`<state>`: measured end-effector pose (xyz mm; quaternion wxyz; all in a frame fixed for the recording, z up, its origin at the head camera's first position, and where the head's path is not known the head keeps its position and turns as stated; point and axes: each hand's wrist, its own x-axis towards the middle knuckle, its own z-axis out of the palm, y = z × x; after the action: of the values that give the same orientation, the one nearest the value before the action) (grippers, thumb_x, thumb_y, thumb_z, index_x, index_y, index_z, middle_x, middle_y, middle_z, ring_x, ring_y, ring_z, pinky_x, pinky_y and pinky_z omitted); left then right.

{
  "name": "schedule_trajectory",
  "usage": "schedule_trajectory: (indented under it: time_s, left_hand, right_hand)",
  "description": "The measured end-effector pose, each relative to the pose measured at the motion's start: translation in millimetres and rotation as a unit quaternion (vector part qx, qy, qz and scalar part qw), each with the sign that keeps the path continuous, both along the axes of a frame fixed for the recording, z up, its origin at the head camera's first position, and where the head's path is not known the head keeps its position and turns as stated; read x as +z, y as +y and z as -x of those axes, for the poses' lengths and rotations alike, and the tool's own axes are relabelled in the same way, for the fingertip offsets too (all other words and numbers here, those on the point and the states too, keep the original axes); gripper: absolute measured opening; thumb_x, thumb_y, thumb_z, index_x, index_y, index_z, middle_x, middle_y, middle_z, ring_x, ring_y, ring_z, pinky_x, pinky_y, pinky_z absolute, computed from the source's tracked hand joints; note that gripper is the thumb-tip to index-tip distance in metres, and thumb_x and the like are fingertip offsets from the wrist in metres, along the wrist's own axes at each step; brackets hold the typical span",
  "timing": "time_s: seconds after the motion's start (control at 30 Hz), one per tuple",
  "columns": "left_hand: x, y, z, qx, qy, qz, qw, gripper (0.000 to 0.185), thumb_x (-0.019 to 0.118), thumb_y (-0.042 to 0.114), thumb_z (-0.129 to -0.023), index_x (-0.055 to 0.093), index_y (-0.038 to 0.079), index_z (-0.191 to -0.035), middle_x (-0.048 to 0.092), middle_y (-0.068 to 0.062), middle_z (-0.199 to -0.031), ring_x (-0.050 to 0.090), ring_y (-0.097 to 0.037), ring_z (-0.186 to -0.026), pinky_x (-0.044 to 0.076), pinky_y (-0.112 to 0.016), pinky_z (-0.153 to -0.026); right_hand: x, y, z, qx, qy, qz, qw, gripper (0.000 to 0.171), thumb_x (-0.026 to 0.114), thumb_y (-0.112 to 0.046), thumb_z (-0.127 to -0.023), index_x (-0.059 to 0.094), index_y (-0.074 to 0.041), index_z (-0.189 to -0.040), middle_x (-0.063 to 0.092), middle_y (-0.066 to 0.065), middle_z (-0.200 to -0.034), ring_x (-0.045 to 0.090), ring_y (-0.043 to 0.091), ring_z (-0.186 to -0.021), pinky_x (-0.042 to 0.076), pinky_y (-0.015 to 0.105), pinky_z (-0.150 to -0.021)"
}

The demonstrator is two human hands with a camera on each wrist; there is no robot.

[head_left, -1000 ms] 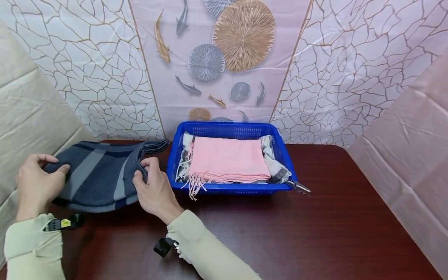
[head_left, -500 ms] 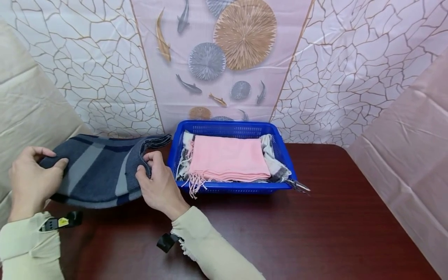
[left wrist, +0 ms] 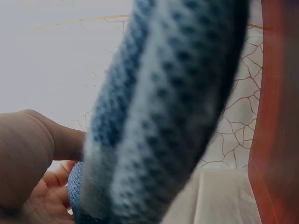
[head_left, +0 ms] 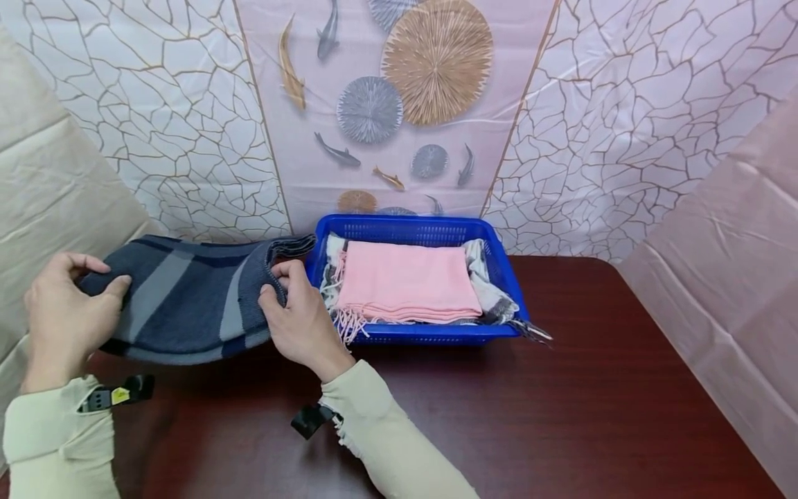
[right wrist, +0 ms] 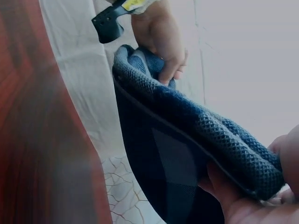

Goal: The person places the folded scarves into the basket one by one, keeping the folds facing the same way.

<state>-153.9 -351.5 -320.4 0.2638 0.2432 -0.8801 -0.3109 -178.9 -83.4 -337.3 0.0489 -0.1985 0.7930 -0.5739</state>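
Note:
A folded scarf (head_left: 187, 298) in dark grey with light grey and navy stripes hangs between both hands, raised over the left side of the table. My left hand (head_left: 75, 315) pinches its left end between thumb and fingers. At the other end, my right hand (head_left: 305, 315) grips the folded layers, thumb on the near side. The scarf's far right corner overlaps the left rim of a blue basket (head_left: 430, 333) in the head view. Up close, the left wrist view has the thick knit folds (left wrist: 173, 112). From the right wrist, the underside (right wrist: 159, 154) shows, sagging between the hands.
Inside the basket lies a folded pink scarf (head_left: 408, 281) with fringes over the front rim. Beneath it is a white and dark patterned scarf (head_left: 495, 301), its tassels hanging out at right. The brown table (head_left: 561, 409) meets cloth-covered walls (head_left: 623, 138) behind and beside.
Both hands have lifted the grey scarf slightly and carried it right, toward the basket. The basket and the scarves in it have stayed put.

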Motion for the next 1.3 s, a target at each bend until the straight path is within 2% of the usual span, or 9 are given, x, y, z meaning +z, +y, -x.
schedule_trajectory:
  time_s: [0.2,0.4,0.63,0.77,1.1,1.17,1.23,1.3]
  left_hand:
    - [0.1,7.0,0.9,-0.023,0.030,0.024,0.9990,0.027,0.065,0.013,-0.094,0.054,-0.004,-0.111,0.062,-0.032,-0.128,0.051,-0.046,-0.128,0.034,-0.056,-0.109]
    - [-2.4,19.3,2.8,-0.045,0.031,0.028,0.9981,0.030,0.065,0.014,-0.094,0.054,-0.005,-0.115,0.061,-0.032,-0.128,0.052,-0.047,-0.126,0.035,-0.056,-0.103]
    - [3.1,24.4,1.7,-0.057,0.020,0.034,0.9976,0.030,0.063,0.013,-0.096,0.052,-0.004,-0.118,0.059,-0.034,-0.132,0.049,-0.050,-0.130,0.035,-0.060,-0.108]
    - [5.1,28.4,2.8,-0.072,0.028,0.035,0.9964,0.028,0.064,0.015,-0.096,0.054,-0.003,-0.116,0.060,-0.034,-0.130,0.051,-0.049,-0.128,0.035,-0.060,-0.107]
    - [9.7,40.5,-1.5,-0.079,0.047,0.035,0.9952,0.024,0.063,0.013,-0.097,0.057,-0.003,-0.113,0.062,-0.032,-0.126,0.051,-0.050,-0.127,0.030,-0.060,-0.111]
    - [11.0,43.2,-2.1,-0.079,0.049,0.037,0.9950,0.024,0.064,0.013,-0.096,0.058,-0.003,-0.113,0.063,-0.031,-0.125,0.052,-0.049,-0.124,0.034,-0.056,-0.106]
    - [12.0,45.3,-1.1,-0.079,0.053,0.039,0.9947,0.024,0.065,0.015,-0.096,0.060,-0.001,-0.113,0.064,-0.028,-0.121,0.055,-0.046,-0.119,0.038,-0.046,-0.095]
    - [13.0,47.7,0.6,-0.088,0.058,0.042,0.9935,0.022,0.065,0.016,-0.095,0.063,0.001,-0.111,0.066,-0.026,-0.117,0.057,-0.045,-0.114,0.037,-0.041,-0.089]
  right_hand:
    - [3.8,11.2,1.6,-0.001,0.001,0.000,1.000,0.030,0.046,-0.032,-0.108,0.047,-0.021,-0.136,0.055,0.011,-0.150,0.052,0.015,-0.140,0.046,0.039,-0.110]
    - [2.4,25.3,2.7,-0.014,0.000,-0.008,1.000,0.032,0.047,-0.030,-0.107,0.047,-0.019,-0.137,0.056,0.012,-0.149,0.051,0.016,-0.141,0.044,0.041,-0.113]
    - [4.6,35.7,4.9,-0.006,0.008,-0.015,1.000,0.032,0.046,-0.030,-0.107,0.047,-0.018,-0.137,0.055,0.014,-0.149,0.050,0.019,-0.142,0.044,0.043,-0.113]
    - [6.3,43.1,5.7,-0.013,0.015,-0.016,1.000,0.031,0.047,-0.028,-0.107,0.048,-0.016,-0.135,0.055,0.015,-0.150,0.049,0.020,-0.143,0.044,0.044,-0.114]
    - [9.5,54.2,7.5,-0.016,0.039,-0.019,0.999,0.029,0.046,-0.026,-0.106,0.048,-0.015,-0.133,0.050,0.010,-0.155,0.047,0.018,-0.145,0.042,0.043,-0.115]
    - [10.3,57.1,7.7,-0.016,0.044,-0.018,0.999,0.028,0.047,-0.026,-0.106,0.048,-0.015,-0.132,0.050,0.010,-0.156,0.047,0.018,-0.145,0.042,0.043,-0.115]
    - [11.0,60.9,8.2,-0.018,0.042,-0.016,0.999,0.029,0.046,-0.027,-0.107,0.048,-0.016,-0.133,0.049,0.012,-0.156,0.068,0.021,-0.119,0.044,0.042,-0.114]
    - [11.3,65.6,9.7,-0.019,0.040,-0.014,0.999,0.031,0.046,-0.027,-0.107,0.048,-0.015,-0.135,0.048,0.013,-0.156,0.067,0.022,-0.121,0.043,0.042,-0.115]
